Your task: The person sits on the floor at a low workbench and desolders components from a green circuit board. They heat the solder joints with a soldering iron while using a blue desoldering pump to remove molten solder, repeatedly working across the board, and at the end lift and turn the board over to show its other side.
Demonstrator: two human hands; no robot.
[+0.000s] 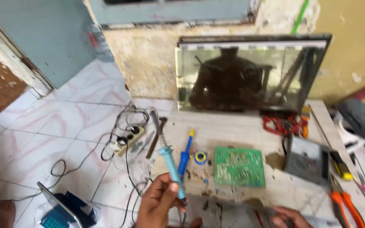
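Observation:
My left hand (159, 202) grips a teal-handled soldering iron (167, 162) with its metal tip pointing up and away over the wooden board (241, 126). My right hand (288, 217) shows only at the bottom edge, fingers curled low on the board; what it holds, if anything, is hidden. A green circuit board (238, 166) lies flat between the hands. Just left of it sit a small solder spool (200, 157) and a blue desoldering pump (185, 154).
A flat screen panel (250, 74) leans against the wall behind. A grey multimeter (307, 160), red leads (281, 124), a yellow-handled screwdriver (339, 162) and orange pliers (347, 204) lie at right. A power strip (127, 139) with tangled cables sits on the tiled floor at left.

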